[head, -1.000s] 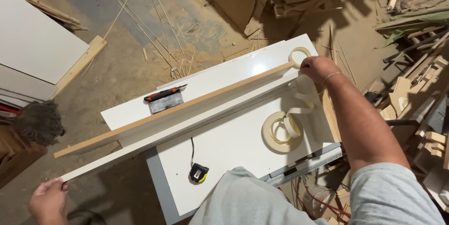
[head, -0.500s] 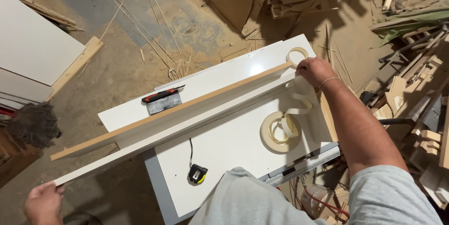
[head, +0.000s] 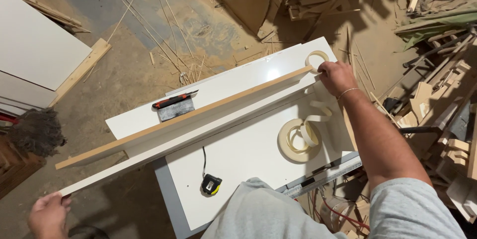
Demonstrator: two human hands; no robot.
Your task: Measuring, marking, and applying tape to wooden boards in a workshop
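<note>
Two long narrow white boards lie on edge across a white worktable (head: 248, 154), their brown raw edges (head: 189, 115) facing up. My left hand (head: 47, 214) grips the near board's left end, which overhangs the table. My right hand (head: 337, 76) rests at the boards' far right end, fingers closed on the end of the board beside a small loop of cream edge banding (head: 316, 59). A larger loose roll of cream edge banding (head: 299, 139) lies on the table below my right arm.
A red-handled scraper (head: 175, 105) lies on the table behind the boards. A black and yellow tape measure (head: 211, 184) sits at the near edge. White panels (head: 35, 55) lie on the floor at left; wood offcuts (head: 437, 105) are piled at right.
The view has shifted slightly. My left hand has slid a little along the near board's left end; my right hand stays at the boards' far end.
</note>
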